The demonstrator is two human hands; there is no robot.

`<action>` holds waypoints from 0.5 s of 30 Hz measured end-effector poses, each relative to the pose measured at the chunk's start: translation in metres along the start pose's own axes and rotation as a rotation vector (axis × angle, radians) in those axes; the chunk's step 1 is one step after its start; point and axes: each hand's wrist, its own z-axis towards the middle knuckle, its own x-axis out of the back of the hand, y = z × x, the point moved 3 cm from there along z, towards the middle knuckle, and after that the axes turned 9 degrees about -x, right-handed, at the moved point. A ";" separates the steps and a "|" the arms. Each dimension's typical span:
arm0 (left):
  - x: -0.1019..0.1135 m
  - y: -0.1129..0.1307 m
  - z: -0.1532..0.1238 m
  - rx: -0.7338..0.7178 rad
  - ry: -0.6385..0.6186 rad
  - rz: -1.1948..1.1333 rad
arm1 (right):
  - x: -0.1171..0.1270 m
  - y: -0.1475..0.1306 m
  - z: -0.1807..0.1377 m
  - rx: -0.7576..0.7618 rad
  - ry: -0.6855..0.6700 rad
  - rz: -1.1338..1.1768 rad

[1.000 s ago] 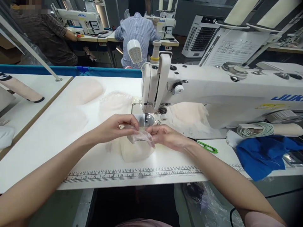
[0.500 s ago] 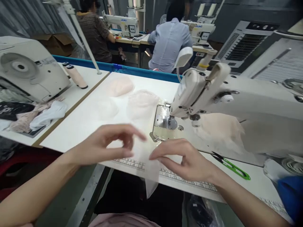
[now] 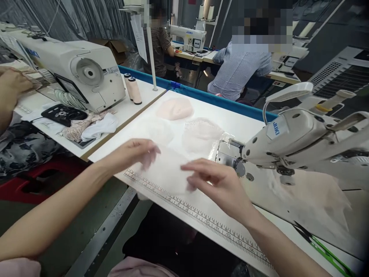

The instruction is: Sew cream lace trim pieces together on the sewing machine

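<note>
A sheer white fabric piece (image 3: 168,175) spreads between my hands above the table's front edge; its outline fades into the white top. My left hand (image 3: 137,153) is at its upper left, fingers bent downward and smeared by motion, so their grip is unclear. At the fabric's right side, my right hand (image 3: 217,182) has its thumb and fingers curled at the edge. Just beyond lie a pale pink cup-shaped fabric piece (image 3: 174,108), a whitish one (image 3: 157,131) and a lace-edged sheer one (image 3: 201,134). The sewing machine head (image 3: 276,134) stands right of them.
Green thread snips (image 3: 325,248) lie at the lower right, near pale fabric (image 3: 313,196) beside the machine. A printed ruler (image 3: 201,221) runs along the front edge. At left are another sewing machine (image 3: 89,77), thread cones (image 3: 134,90) and a co-worker's hand (image 3: 15,86). Two people sit beyond.
The view has swung left. The sheer fabric, which hung over the table edge by my right hand, now spreads over the tabletop between both hands. My hands are farther apart.
</note>
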 end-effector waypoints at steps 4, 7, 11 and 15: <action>0.056 0.015 0.047 -0.036 0.213 0.303 | -0.021 0.012 0.058 -0.010 0.126 0.127; 0.082 0.014 0.092 -0.019 0.212 0.581 | -0.030 0.031 0.103 -0.091 0.192 0.162; 0.096 -0.010 0.128 0.044 0.202 0.875 | -0.030 0.055 0.139 -0.190 0.224 0.118; 0.096 -0.030 0.130 0.030 0.267 1.030 | -0.027 0.065 0.147 -0.248 0.185 -0.001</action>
